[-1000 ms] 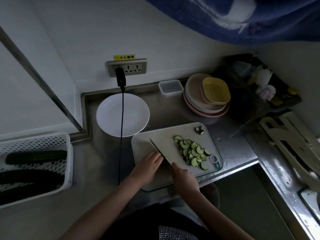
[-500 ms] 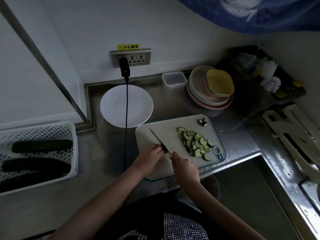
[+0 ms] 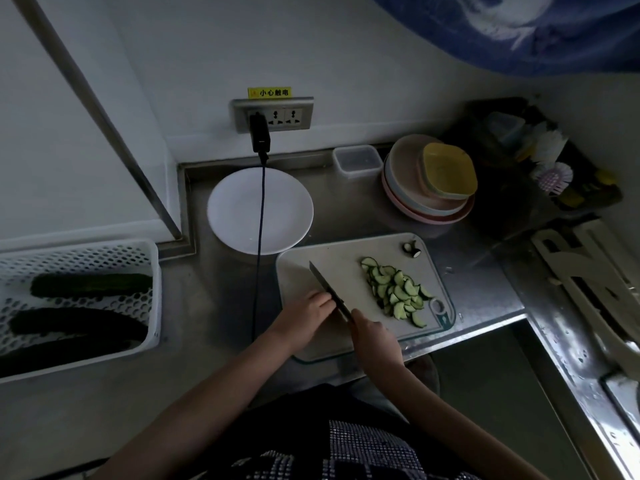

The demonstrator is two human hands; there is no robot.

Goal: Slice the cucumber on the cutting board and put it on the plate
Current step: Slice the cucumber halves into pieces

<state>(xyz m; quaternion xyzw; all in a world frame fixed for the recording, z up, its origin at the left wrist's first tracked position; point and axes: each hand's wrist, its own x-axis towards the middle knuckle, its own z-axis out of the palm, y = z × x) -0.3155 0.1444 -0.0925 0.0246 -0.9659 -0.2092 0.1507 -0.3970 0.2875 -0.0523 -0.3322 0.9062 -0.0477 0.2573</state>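
Green half-moon cucumber slices (image 3: pixel 398 292) are heaped on the right part of the pale rectangular plastic cutting board (image 3: pixel 343 261), w/ a dark cut-off end piece (image 3: pixel 411 249) apart at the far corner. No uncut cucumber can be made out under the hands, so the slicing is judged done or nearly so. A dark-bladed kitchen knife (image 3: pixel 323 284) is gripped at the handle by the right hand (image 3: pixel 372 336), fingers curled round it; the blade lies low across the board. The left hand (image 3: pixel 304 318) is rested on the board w/ fingertips touching the blade's side; whether anything is pinched beneath can't be told. Next move, as judged: slices to be gathered, probably on the blade, & carried to the round white plate (image 3: pixel 235 216), just beyond the board's left corner & not yet loaded.

A black charger cable (image 3: pixel 259 237) is hung across the plate, so care is called for. The surface is a steel counter (image 3: pixel 214 306) in a dim kitchen corner; a white perforated basket (image 3: pixel 152 271) w/ whole cucumbers is at left, stacked pastel dishes (image 3: pixel 408 188) at the back.
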